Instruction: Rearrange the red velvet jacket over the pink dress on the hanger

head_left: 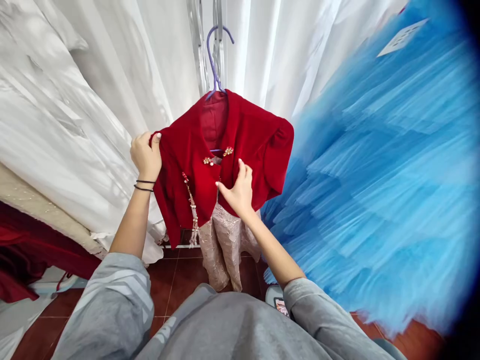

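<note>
A short red velvet jacket [187, 135] hangs from a purple hanger [212, 55] in front of me. My left hand [147, 156] grips its shoulder on the left, thumb in front and fingertips hidden behind the cloth. At the jacket's front is my right hand [240, 192], thumb and fingers apart; it lies on or just before the velvet, and I cannot tell how firmly it touches. Two jewelled clasps [216, 156] sit at the neckline. A beaded tassel [192, 210] dangles on the left front. Below the jacket shows a shiny pinkish-beige skirt [227, 232].
Layered white gowns [93, 100] line the left, and white cloth [262, 55] hangs behind. A full blue tulle dress [367, 175] fills the right. Dark red fabric [33, 245] lies lower left. Near my right elbow, a phone [281, 306] rests low above the red tiled floor [180, 280].
</note>
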Available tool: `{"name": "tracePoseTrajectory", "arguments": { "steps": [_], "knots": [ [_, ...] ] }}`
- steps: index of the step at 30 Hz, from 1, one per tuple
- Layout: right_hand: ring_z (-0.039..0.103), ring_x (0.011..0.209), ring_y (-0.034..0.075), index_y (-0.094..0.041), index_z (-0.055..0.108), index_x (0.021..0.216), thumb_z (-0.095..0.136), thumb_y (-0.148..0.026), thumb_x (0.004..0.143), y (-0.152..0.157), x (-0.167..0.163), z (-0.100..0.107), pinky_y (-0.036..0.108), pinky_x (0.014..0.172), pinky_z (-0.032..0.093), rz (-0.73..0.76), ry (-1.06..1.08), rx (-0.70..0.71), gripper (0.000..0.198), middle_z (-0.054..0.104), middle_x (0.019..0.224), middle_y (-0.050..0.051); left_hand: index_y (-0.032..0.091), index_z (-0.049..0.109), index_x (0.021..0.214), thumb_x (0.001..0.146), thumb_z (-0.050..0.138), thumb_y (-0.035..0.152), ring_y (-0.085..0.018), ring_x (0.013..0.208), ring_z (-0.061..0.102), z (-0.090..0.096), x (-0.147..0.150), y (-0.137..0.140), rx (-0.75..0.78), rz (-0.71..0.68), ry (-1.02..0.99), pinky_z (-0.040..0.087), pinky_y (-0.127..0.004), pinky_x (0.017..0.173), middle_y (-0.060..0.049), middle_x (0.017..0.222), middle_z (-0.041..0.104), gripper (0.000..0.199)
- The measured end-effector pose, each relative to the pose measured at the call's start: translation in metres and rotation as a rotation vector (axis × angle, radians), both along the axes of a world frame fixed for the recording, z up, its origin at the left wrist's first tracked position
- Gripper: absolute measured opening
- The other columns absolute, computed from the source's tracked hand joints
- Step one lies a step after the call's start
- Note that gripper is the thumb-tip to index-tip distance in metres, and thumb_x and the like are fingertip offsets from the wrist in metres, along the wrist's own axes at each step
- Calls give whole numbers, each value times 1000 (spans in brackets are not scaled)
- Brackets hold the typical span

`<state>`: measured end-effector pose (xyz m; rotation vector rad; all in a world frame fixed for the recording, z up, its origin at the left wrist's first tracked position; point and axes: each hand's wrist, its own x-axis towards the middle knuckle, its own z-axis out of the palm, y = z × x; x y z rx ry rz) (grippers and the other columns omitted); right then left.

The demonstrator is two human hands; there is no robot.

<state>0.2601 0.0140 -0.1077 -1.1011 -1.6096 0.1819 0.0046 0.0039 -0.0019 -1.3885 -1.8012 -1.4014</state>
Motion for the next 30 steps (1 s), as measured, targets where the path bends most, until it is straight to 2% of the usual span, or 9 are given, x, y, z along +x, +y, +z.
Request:
{"name": "tracePoseTrajectory", "arguments": {
  "steps": [3,6,9,14,18,21,24,26,30],
  "knots": [
    [53,122,34,-10,37,150,65,-36,85,13,-15,-14,50,98,53,-117,-105,-64,75,46,142,24,18,59,127,97,44,35,-37,137,40,-11,30,0,129,75,-14,28,-60,115,-20,140,50,38],
    [59,118,28,-7,47,143,45,-21,92,31,-12,-19,46,103,51,-106,-70,-26,53,56,136,22,23,48,146,96,45,27,-37,149,26,-24,62,-12,57,-7,164,12,-64,121,-17,158,36,50],
    [66,109,23,-9,57,129,34,-19,95,25,5,-11,40,100,54,7,41,84,43,66,122,18,32,48,148,93,45,15,-34,152,26,-29,75,-23,-90,-144,424,9,-65,122,-11,160,39,58],
    [71,95,20,-18,63,114,34,-34,102,-38,7,19,34,86,59,27,201,315,35,72,103,12,35,44,151,90,45,7,-28,152,30,-14,77,-26,-283,-381,731,19,-59,124,-7,162,37,67],
    [71,79,25,-19,68,104,33,-43,103,-51,-9,44,37,73,57,250,-144,97,43,72,85,12,29,54,142,92,47,14,-28,151,32,7,79,-20,-318,-462,709,18,-56,126,-8,158,43,53],
    [67,70,23,-19,70,100,42,-55,100,-30,9,70,36,68,54,258,-186,12,45,72,82,9,27,50,144,95,46,21,-30,150,32,24,72,-16,-230,-418,567,18,-56,126,-9,158,43,50],
    [66,99,23,-18,68,110,44,-49,100,7,42,110,40,94,52,71,-13,330,41,71,112,11,23,47,146,98,43,33,-30,147,36,39,60,-9,-159,-423,433,25,-50,124,-13,153,47,49],
    [58,120,26,-18,66,113,51,-49,97,40,59,138,44,108,45,81,-21,419,38,66,124,11,20,52,139,100,38,41,-29,139,48,47,50,0,-175,-449,368,35,-46,118,-14,142,57,46],
    [65,102,24,-16,63,86,58,-57,93,105,73,172,39,94,54,373,-47,180,43,68,90,5,17,70,101,98,36,59,-29,95,70,64,32,24,-318,-517,229,54,-43,93,-10,90,72,54]
  ]
}}
